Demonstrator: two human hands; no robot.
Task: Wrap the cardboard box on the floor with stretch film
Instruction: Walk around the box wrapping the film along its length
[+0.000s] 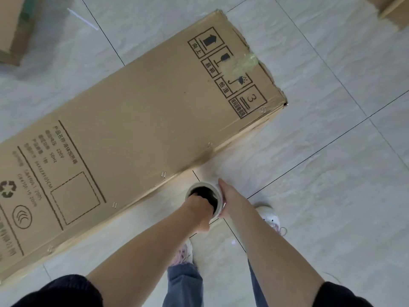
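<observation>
On a floor [332, 185] of large pale grey, marble-veined tiles divided by thin dark grout lines, a long cardboard box [137, 120] lies on its side, running diagonally from the lower left edge of the view to the upper right. Its upper face carries printed handling symbols [228, 72] near the far end (arrow, glass, umbrella, stacking number) and a specification panel with a recycling mark [8, 189] near the near end; metal staples line the long edge closest to the person. A crumpled patch of clear film [245, 63] clings to the far end of the box, over the symbols. Just beside the box's near long edge, a roll of stretch film [212, 196] stands on end, seen from above as a white ring around a dark core. The left hand [200, 206] has its fingers pushed down inside the core, curled against the inner wall; the right hand [225, 191] lies flat against the roll's outer side, fingers extended, not closed around it. Both forearms are bare, with dark sleeves at the bottom corners. Below the roll, blue jeans and a white shoe [269, 217] are visible. Other cardboard boxes [15, 29] are cut off at the upper left and upper right corners, well apart from the main box.
</observation>
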